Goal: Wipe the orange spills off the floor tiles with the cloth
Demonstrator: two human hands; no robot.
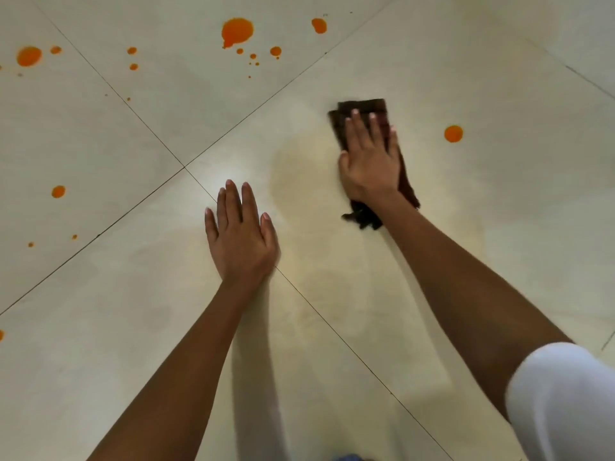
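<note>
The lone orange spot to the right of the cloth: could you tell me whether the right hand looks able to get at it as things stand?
Probably yes. The right hand lies flat on the dark cloth, and only bare tile separates it from that orange spot.

No readable text, label, brand, number or sign shows anywhere.

Indoors, by every sign: large pale glossy floor tiles point(466, 78) underfoot, split by thin dark grout lines point(133, 108) crossing on the diagonal. Lit from overhead, a soft glare point(226, 174) bouncing off the glaze. Splashed with orange spills point(237, 31), big blot and small drops alike. Could have been a home, could have been a hall; nothing but floor in view, so no telling which room.
</note>
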